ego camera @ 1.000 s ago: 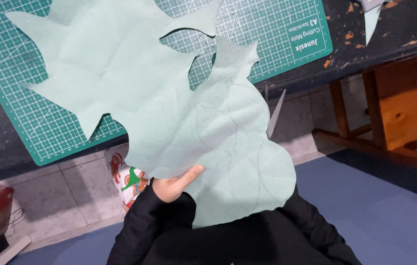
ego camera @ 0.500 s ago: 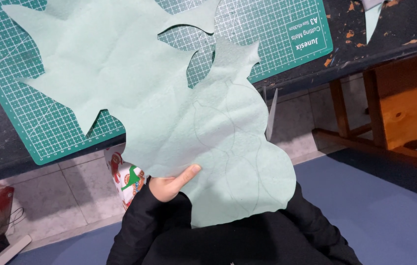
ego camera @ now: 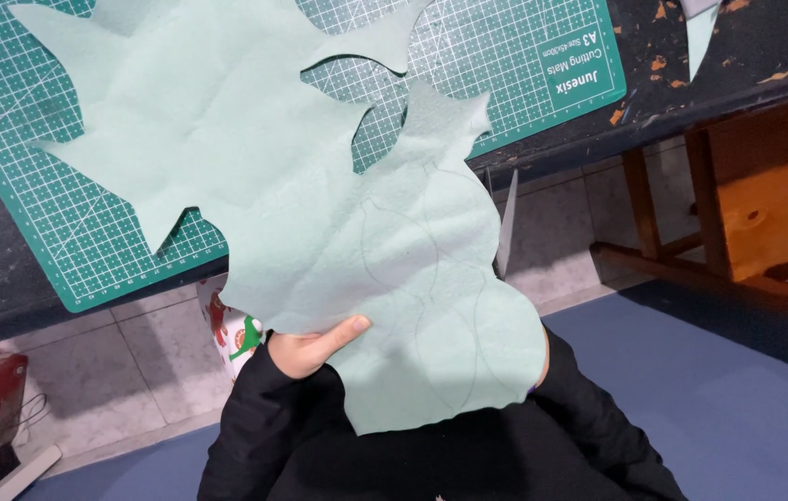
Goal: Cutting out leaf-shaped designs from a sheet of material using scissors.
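A dark worktable runs across the top, and a green cutting mat lies on it. Under the table you can see pale floor tiles and a blue mat on the floor. A wooden piece of furniture stands at the right.

The big thing in the hands is a sheet of pale green paper with a spiky, cut-out edge. It is held up in the air in front of the person, partly over the cutting mat. Its long way runs from the top left down to the bottom right. The rounded end with faint pencil lines is near the body, and the spiky end points up and away to the left.

The left hand grips the paper at its lower left edge, thumb on top, so nearly all the paper lies up and away from that grip. The right hand is almost all hidden behind the paper's lower right edge, so I cannot tell if it is gripping. A thin grey blade-like tip pokes out above that side, touching the paper's edge
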